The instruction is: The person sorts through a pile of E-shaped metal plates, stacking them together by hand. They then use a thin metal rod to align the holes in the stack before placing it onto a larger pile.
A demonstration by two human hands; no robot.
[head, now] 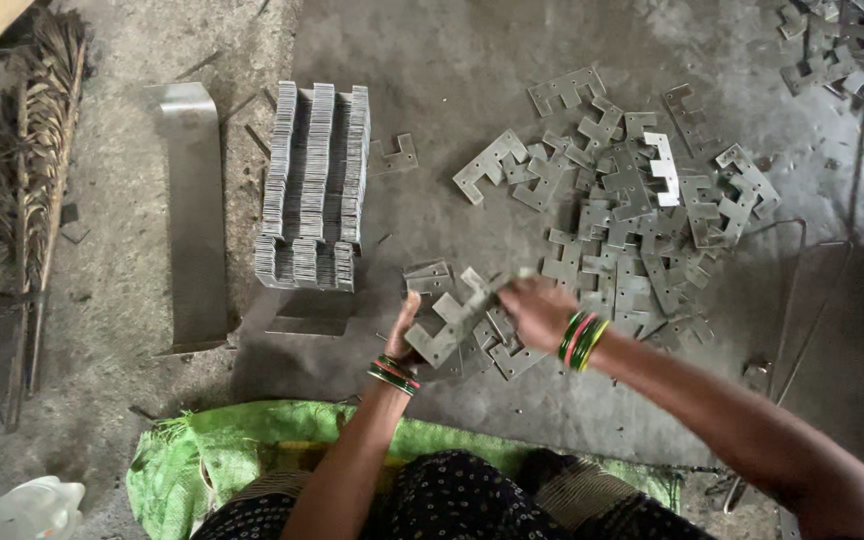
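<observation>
Both hands meet over a grey concrete floor (472,150): the left hand (404,335) cups a small bundle of flat metal brackets (452,322) from below, and the right hand (537,310) pinches the bundle's upper end. These brackets are dull grey, notched, with small holes. Right of the bundle lies a loose pile (632,220); left of it, above, a neat stack (314,185); far left, a broom (37,150).

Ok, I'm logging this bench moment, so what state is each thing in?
Left hand: gripping a small bundle of plates.
Right hand: holding the bundle's far end.
Stack: neat rows, on edge.
Pile: loose, scattered flat.
Broom: lying on the floor.
</observation>
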